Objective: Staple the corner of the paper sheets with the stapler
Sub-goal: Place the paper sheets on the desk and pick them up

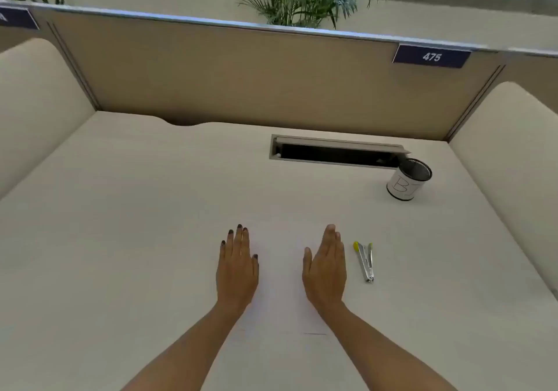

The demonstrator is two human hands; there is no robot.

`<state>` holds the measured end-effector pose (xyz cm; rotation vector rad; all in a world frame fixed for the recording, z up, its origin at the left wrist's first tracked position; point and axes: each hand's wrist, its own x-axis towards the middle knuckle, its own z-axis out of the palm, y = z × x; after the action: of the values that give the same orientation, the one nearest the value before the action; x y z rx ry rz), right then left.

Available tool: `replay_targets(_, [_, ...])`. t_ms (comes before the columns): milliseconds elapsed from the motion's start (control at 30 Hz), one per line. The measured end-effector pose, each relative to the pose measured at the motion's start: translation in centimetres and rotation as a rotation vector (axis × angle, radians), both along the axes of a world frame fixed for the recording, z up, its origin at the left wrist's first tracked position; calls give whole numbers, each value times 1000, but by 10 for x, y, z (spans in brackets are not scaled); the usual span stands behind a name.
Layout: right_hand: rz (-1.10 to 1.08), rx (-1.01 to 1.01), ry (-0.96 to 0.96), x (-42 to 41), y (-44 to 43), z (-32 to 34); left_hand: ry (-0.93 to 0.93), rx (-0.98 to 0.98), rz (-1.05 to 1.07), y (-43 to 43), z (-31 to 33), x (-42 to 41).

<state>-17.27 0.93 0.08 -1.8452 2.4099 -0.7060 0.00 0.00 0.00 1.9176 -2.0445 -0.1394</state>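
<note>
White paper sheets [280,273] lie flat on the pale desk, barely distinct from it, between my two hands. My left hand [237,270] rests palm down on the sheets' left side, fingers straight and together, holding nothing. My right hand [325,270] rests at the sheets' right side, tilted on its edge, fingers extended, also holding nothing. A small metal stapler [364,260] with yellow-green tips lies on the desk just right of my right hand, its jaws spread apart, not touched by either hand.
A mesh pen cup [408,179] wrapped in white paper stands at the back right. An open cable slot [338,152] is set in the desk behind. Beige partition walls [241,73] enclose the desk at the back and on both sides.
</note>
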Motion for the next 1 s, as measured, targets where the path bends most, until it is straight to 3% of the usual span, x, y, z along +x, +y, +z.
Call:
replay_targets(167, [-188,158,-95,5,16,-4,131,171,224,20,0,-7])
replay_targets(367, [-300,372,-183,11,20,10,211,285,310,23,7,-19])
replay_targets(500, [-285,400,-130,10,17,14,196,322,316,21,10,-25])
replay_targets(767, [-322,447,-296,16,9,21,-60,420,359,9,20,-38])
replay_targets(1000, [-430,502,-501,9,-3,25,137,456,434,1,19,-37])
